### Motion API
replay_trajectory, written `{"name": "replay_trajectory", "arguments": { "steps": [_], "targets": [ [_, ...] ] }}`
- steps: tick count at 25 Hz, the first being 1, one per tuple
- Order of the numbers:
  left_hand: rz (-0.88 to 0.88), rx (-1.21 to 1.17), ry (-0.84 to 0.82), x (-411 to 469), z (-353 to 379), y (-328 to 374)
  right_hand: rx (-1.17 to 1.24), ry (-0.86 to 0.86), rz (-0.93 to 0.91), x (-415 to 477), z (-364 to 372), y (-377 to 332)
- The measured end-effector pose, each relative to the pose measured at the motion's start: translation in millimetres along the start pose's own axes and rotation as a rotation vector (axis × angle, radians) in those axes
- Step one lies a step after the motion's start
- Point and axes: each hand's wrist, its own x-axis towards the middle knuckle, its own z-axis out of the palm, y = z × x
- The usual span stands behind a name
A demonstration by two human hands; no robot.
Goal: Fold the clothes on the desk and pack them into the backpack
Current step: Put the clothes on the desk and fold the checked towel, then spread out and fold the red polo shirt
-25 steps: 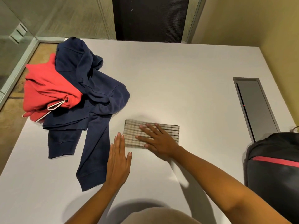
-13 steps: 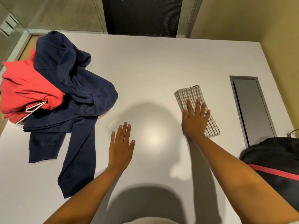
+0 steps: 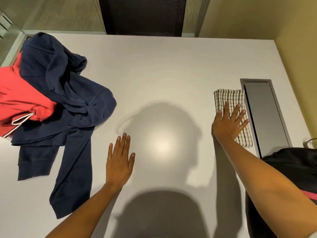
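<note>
Viewed from above over a pale grey worktop (image 3: 163, 69). At the far right, a folded checked cloth (image 3: 229, 98), cream with dark lines, lying flat as a narrow rectangle just beside the long edge of a recessed grey hatch (image 3: 265, 114). Pressed on its nearer half by the right hand (image 3: 228, 124): palm down, fingers (image 3: 226, 109) straight and fanned, fingertips reaching toward the hatch edge, thumb at the cloth's left border, curling round nothing. Far end of the cloth left bare beyond the fingertips, near corner peeking out past the heel of the palm. Well apart from the cloth, near the middle of the worktop, the left hand (image 3: 119, 160): palm down, fingers straight and close together, holding nothing; touching the surface or hovering just over it, cannot tell. At the left, well away from the right hand, a heaped navy hoodie (image 3: 68, 93), unfolded, one sleeve trailing toward the near edge and ending near the left forearm. Partly under the hoodie at the far left, a crumpled red garment (image 3: 22, 100) with a white cord. At the near right corner, a black backpack (image 3: 295, 158) with a red stripe, just past the near end of the hatch, near the cloth yet apart from it, partly hidden by the right forearm; open or zipped, cannot tell.
</note>
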Motion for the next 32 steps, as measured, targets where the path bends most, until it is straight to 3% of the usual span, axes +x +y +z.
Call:
{"name": "replay_trajectory", "arguments": {
  "steps": [4,8,13,22,24,26,29,32],
  "targets": [
    [0.013,-0.04,0.001,0.4,1.2,2.1,0.103,0.062,-0.071,-11.0,-8.0,-4.0],
    [-0.015,-0.171,0.05,-7.1,-2.7,6.9,0.258,0.186,-0.348,-74.3,-12.4,-19.4],
    [0.025,-0.22,0.171,-31.1,-24.8,-1.9,0.264,0.088,-0.721,-162.7,-2.2,-57.1],
    [-0.281,-0.217,0.282,-83.8,-53.4,-104.2,0.384,-0.024,-1.061,-248.5,20.4,-175.5],
    [-0.362,-0.279,0.253,-90.9,-58.8,-127.6,0.39,-0.04,-1.156,-257.5,25.1,-211.8],
    [-0.379,-0.281,0.121,-96.8,-57.6,-152.1,0.376,-0.038,-1.285,-263.6,27.3,-254.2],
    [-0.243,-0.187,-0.06,-105.5,-51.9,-184.7,0.281,0.03,-1.451,-266.4,25.6,-323.2],
    [-0.187,-0.139,-0.114,-111.0,-50.0,-199.4,0.225,0.074,-1.505,-268.1,19.0,-395.7]
  ]
}}
